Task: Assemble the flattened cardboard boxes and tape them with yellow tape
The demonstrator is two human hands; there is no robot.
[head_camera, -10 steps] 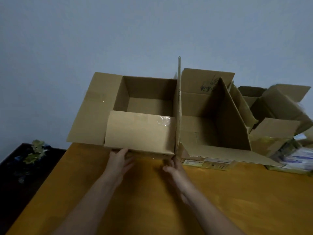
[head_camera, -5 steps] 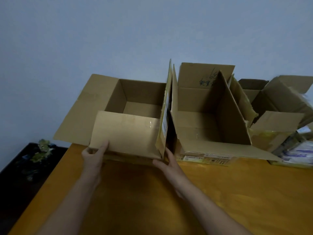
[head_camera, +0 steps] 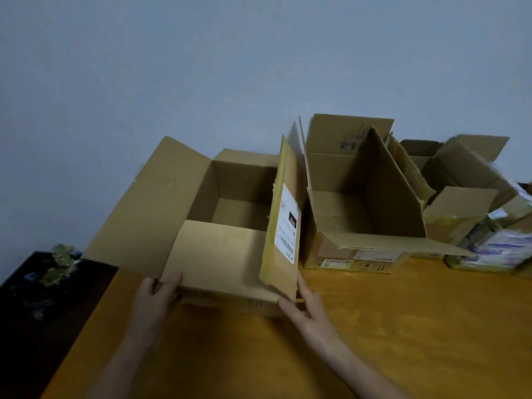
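Head view: the box (head_camera: 236,180) stands at the near-left of the table (head_camera: 403,326). It has shifted left, clear of the second box (head_camera: 359,197), and its right flap (head_camera: 283,226) now leans inward. The left hand (head_camera: 157,295) has moved to the corner of the front flap (head_camera: 218,254) and pinches it. The right hand (head_camera: 305,309), fingers straight, presses the right corner. The flaps are not yet closed, so taping is pending.

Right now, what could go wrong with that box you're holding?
The open brown cardboard box has its tall labelled flap close beside the second open cardboard box; they might snag. It also sits near the left edge of the orange wooden table, so a push could tip it off.
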